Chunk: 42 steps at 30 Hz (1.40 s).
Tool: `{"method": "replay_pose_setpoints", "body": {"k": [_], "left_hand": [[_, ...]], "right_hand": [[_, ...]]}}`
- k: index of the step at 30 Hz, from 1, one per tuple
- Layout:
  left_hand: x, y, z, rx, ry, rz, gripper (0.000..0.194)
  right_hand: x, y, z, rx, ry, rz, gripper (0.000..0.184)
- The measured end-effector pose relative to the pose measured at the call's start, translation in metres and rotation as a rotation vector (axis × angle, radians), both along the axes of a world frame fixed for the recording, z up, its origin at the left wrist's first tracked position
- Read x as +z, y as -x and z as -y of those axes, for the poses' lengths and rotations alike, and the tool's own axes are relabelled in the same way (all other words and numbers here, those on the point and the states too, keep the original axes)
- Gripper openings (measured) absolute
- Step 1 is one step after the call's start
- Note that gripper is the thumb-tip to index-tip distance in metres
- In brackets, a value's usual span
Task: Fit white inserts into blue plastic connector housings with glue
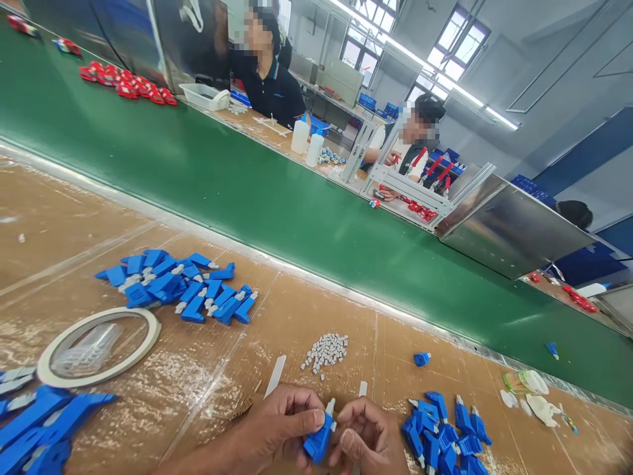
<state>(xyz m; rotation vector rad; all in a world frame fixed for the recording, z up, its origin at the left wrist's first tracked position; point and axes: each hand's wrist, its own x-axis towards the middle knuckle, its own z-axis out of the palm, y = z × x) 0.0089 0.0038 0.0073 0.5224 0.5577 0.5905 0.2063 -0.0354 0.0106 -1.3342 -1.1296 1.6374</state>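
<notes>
My left hand (291, 422) pinches a blue plastic part (318, 441) with a pale grey tip, holding it tip upward. Close against its right side is my right hand (368, 432), its fingers curled in at the part. A small pale bit shows by these fingertips; whether they grip it is hard to see. Just beyond my hands lies a pile of small grey-white pieces (326, 351). Similar blue parts form a heap (445, 432) to the right, a larger heap (182, 284) at the back left, and another group (37, 429) at the near left.
A tape roll (153, 330) encircles a clear plastic piece on the left. At right stands a tub of sticks (527, 382). Beyond the cardboard-covered bench runs a green belt (237, 178), with red parts (126, 82) on it. Two people sit across, near white bottles (301, 135).
</notes>
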Motion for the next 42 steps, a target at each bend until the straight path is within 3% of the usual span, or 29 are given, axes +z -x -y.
{"method": "replay_pose_setpoints", "body": {"k": [5,14,33,38,42], "left_hand": [[-0.005,-0.001,0.001,-0.008,-0.033,0.014,0.044],[-0.006,-0.002,0.004,0.002,-0.074,-0.030,0.049],[-0.003,-0.005,0.008,0.038,-0.080,-0.026,0.052],[-0.010,-0.009,0.010,0.058,-0.195,-0.041,0.056],[-0.007,-0.007,0.012,0.060,-0.273,-0.093,0.056]], "right_hand": [[-0.017,0.007,-0.003,0.019,0.021,-0.223,0.045],[-0.021,0.009,-0.003,-0.058,0.201,-0.387,0.041],[-0.026,0.012,-0.002,-0.101,0.258,-0.436,0.040],[-0.023,0.015,-0.002,-0.109,0.250,-0.437,0.040],[-0.018,0.017,-0.002,-0.087,0.256,-0.414,0.043]]}}
